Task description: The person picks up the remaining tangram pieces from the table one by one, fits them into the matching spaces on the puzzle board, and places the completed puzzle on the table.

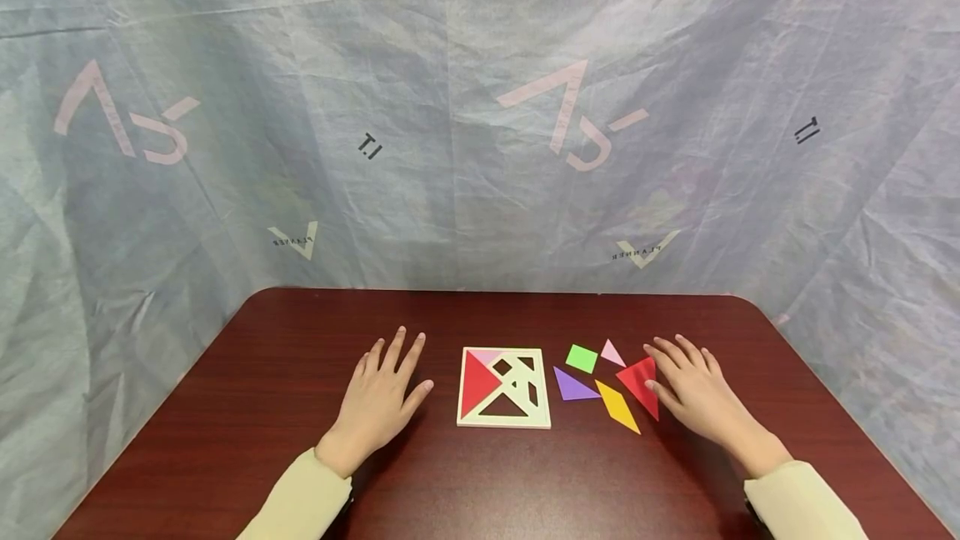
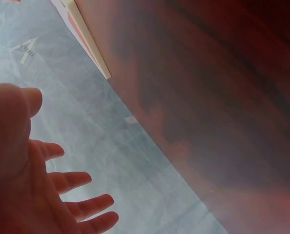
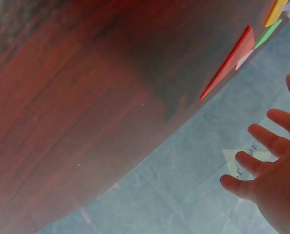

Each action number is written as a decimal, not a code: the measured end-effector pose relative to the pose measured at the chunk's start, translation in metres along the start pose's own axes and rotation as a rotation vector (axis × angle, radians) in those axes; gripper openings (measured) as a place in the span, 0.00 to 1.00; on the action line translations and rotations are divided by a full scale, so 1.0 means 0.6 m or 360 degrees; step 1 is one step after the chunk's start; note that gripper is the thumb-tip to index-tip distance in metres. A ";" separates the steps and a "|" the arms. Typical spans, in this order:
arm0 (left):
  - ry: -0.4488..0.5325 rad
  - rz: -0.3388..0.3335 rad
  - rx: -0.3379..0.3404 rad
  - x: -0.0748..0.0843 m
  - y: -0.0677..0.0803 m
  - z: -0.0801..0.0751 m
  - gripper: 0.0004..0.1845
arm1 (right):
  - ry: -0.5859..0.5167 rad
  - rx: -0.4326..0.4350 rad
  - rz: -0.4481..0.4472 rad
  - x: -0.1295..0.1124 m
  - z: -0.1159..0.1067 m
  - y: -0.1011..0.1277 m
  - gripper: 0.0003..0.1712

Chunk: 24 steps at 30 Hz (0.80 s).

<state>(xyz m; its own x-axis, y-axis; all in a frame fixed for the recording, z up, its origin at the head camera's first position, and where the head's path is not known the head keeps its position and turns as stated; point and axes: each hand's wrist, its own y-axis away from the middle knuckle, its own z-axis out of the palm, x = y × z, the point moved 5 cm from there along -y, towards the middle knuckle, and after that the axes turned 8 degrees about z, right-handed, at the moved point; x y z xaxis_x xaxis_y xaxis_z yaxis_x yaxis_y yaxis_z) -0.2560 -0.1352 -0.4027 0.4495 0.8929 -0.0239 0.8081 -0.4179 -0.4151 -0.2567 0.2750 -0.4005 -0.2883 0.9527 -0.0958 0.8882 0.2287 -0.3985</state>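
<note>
A square cream tangram board (image 1: 468, 421) lies on the table, with a red triangle and a pink piece set in its upper left; its other cut-outs show dark. To its left my left hand (image 1: 380, 404) hovers with spread fingers, holding nothing. My right hand (image 1: 701, 397) is held above the table, fingers spread, partly covering a loose red triangle (image 1: 637, 382). Between the board and that hand lie a purple triangle (image 1: 573, 386), a green square (image 1: 582, 358), a small pink triangle (image 1: 612, 353) and a yellow parallelogram (image 1: 618, 407).
The dark red-brown table (image 1: 300, 340) has rounded far corners. Behind it hangs a grey printed cloth (image 1: 450, 148), which also runs along both sides.
</note>
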 end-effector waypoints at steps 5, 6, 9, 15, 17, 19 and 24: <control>-0.0008 0.0037 -0.0011 0.007 -0.010 0.002 0.34 | 0.0002 -0.0016 -0.0025 0.001 0.003 -0.006 0.29; -0.0015 0.0047 -0.0015 0.008 -0.011 0.002 0.34 | 0.0003 -0.0016 -0.0033 0.001 0.004 -0.007 0.29; -0.0028 0.0068 -0.0022 0.011 -0.017 0.004 0.34 | 0.0008 -0.0051 -0.0034 0.002 0.005 -0.010 0.28; -0.0007 0.0096 -0.0042 0.013 -0.024 0.015 0.33 | 0.0014 -0.0121 -0.0033 0.006 0.012 -0.015 0.27; 0.0001 0.0110 -0.0043 0.014 -0.027 0.019 0.33 | 0.0017 -0.0148 -0.0030 0.008 0.015 -0.017 0.27; 0.0014 0.0121 -0.0046 0.015 -0.029 0.023 0.33 | 0.0014 -0.0164 -0.0027 0.010 0.018 -0.018 0.27; 0.0004 0.0120 -0.0112 0.019 -0.034 0.028 0.32 | -0.0002 -0.0178 -0.0034 0.016 0.026 -0.019 0.26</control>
<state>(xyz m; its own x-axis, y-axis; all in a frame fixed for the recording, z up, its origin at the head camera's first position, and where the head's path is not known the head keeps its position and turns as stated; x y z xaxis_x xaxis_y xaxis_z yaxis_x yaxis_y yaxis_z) -0.2740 -0.1136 -0.4098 0.5109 0.8581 -0.0505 0.7966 -0.4947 -0.3474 -0.2751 0.2782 -0.4113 -0.3083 0.9470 -0.0897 0.9161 0.2702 -0.2961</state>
